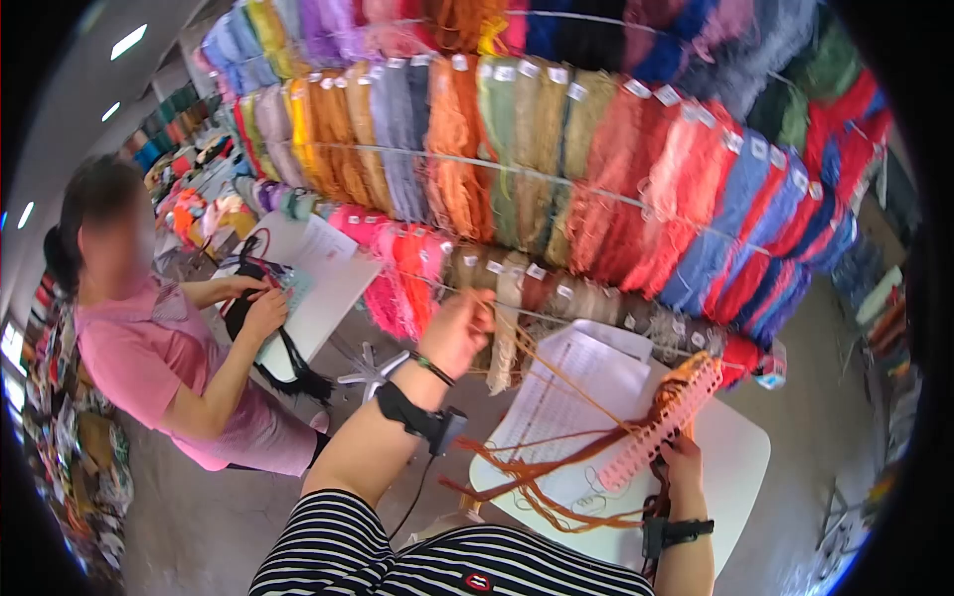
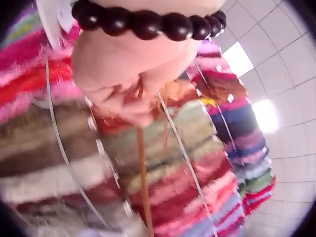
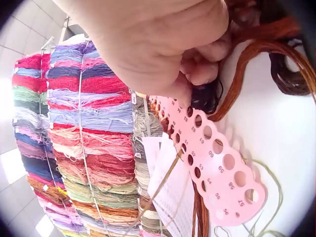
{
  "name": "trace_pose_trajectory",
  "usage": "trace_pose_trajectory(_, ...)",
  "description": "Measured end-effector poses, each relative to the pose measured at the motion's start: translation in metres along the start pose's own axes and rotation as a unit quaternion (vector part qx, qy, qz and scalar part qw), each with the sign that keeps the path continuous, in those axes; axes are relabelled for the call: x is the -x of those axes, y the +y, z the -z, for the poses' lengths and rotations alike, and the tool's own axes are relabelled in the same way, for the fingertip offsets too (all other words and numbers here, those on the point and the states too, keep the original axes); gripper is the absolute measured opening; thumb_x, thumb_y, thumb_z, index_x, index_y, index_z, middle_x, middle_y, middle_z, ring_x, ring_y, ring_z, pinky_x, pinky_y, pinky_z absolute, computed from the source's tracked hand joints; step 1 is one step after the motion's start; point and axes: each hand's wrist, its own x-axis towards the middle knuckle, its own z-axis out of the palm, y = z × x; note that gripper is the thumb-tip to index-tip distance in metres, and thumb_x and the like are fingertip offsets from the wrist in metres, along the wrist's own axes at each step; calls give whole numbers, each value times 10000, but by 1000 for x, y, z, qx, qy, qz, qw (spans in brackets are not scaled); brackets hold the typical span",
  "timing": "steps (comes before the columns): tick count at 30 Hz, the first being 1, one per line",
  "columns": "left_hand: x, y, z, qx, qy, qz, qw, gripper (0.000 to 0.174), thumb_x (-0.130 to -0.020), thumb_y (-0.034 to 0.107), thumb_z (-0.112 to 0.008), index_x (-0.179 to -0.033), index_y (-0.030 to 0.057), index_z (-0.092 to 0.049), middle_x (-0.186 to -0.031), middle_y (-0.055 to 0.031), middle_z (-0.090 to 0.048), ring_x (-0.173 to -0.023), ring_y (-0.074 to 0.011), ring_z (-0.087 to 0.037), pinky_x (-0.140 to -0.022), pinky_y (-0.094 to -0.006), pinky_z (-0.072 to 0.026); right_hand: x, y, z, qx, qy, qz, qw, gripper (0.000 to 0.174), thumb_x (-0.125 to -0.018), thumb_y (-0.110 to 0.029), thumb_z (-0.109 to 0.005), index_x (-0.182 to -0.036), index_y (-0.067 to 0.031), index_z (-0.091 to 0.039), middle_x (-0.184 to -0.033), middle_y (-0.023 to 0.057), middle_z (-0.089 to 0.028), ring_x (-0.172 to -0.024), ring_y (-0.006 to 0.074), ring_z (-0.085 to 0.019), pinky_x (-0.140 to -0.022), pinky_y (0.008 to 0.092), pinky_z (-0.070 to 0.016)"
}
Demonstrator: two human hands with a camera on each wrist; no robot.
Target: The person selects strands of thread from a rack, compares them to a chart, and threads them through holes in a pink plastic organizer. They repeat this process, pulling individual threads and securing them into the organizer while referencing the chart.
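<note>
High in front of me, my left hand (image 1: 457, 333) pinches the end of a brown-orange thread (image 2: 142, 173). That thread runs taut down to a pink thread organizer card (image 3: 217, 163) with numbered round holes along both edges. My right hand (image 1: 681, 465) grips the card at its edge; in the right wrist view its fingers (image 3: 202, 69) are curled there, over a bit of dark thread (image 3: 207, 96). Rust-orange thread bundles (image 1: 566, 462) hang from the card's holes and trail over the white table (image 1: 730, 447). The card's far end is hidden behind my right hand in the right wrist view.
Printed sheets (image 1: 571, 382) lie on the table under the threads. Beyond it, rows of coloured yarn skeins (image 1: 537, 149) hang on a tall rack. To the left, a person in pink (image 1: 179, 348) handles black thread at another white table (image 1: 338, 283).
</note>
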Motion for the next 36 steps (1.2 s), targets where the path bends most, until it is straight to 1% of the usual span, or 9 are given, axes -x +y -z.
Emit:
trace_pose_trajectory(2, -1, 39, 34, -148, 128, -7, 981, 334, -934, 342, -596, -1122, 66, -605, -833, 25, -623, -748, -89, -586, -589, -234, -431, -8, 12, 8, -8, 4, 13, 1000, 90, -826, -30, -601, -906, -5, -634, -757, 42, -616, -529, 90, -505, -434, 219, -372)
trace_pose_trajectory(6, -35, 57, 163, -644, 204, -66, 735, 370, -876, 341, -632, -1081, 32, -628, -860, -18, -660, -773, -145, -631, -635, -292, -486, -18, 20, 9, 22, 22, 23, 999, 43, -819, -1, -607, -861, 8, -607, -724, 50, -602, -558, 120, -543, -460, 238, -418)
trace_pose_trajectory(13, -90, 172, 160, -558, 249, -286, 738, 319, -890, 295, -619, -989, -6, -664, -731, -78, -673, -610, -148, -631, -567, -284, -487, -23, 26, 2, -1, 66, 10, 998, 96, -810, -6, -627, -889, 13, -575, -711, 50, -606, -525, 117, -556, -398, 212, -398)
trace_pose_trajectory(15, -124, 204, 166, -492, 271, -278, 779, 351, -869, 320, -626, -995, -4, -670, -894, -191, -698, -853, -309, -686, -735, -371, -526, -22, 27, 1, 5, 68, 15, 998, 89, -810, -21, -636, -874, -4, -577, -692, 48, -606, -482, 110, -528, -397, 212, -386)
trace_pose_trajectory(17, -159, 232, 177, -447, 294, -310, 786, 327, -877, 314, -622, -1007, 19, -674, -895, -165, -706, -816, -295, -694, -727, -368, -533, -19, 23, -3, 10, 71, 22, 997, 53, -812, -26, -628, -837, -33, -582, -642, 34, -587, -425, 101, -474, -379, 205, -347)
trace_pose_trajectory(22, -206, 301, 177, -460, 356, -399, 709, 283, -880, 304, -610, -1001, 60, -687, -934, -167, -701, -883, -318, -680, -763, -379, -530, -13, 14, -13, 0, 91, 4, 996, 77, -821, -14, -622, -864, -5, -559, -672, 52, -609, -442, 110, -504, -392, 209, -375)
trace_pose_trajectory(25, -233, 329, 197, -436, 396, -387, 709, 239, -876, 279, -616, -988, 85, -700, -931, -145, -705, -869, -297, -683, -751, -384, -528, 0, -5, -19, 47, 92, -84, 991, 330, -895, -97, -635, -1205, -24, -549, -1046, 67, -618, -869, 149, -591, -697, 221, -492)
trace_pose_trajectory(29, -234, 361, 196, -476, 451, -378, 653, 223, -877, 264, -614, -1009, 114, -713, -908, -126, -708, -829, -276, -687, -743, -363, -529, 0, -1, -21, -17, 72, -72, 995, 321, -882, -87, -648, -1183, -27, -551, -1024, 46, -615, -884, 133, -582, -707, 234, -483)
trace_pose_trajectory(36, -273, 385, 220, -470, 411, -368, 689, 242, -844, 230, -675, -1045, 101, -711, -928, -117, -715, -847, -253, -690, -761, -342, -523, 7, -15, -36, 20, 101, -94, 990, 293, -885, -83, -641, -1162, -40, -555, -1031, 39, -612, -888, 122, -579, -716, 223, -461)
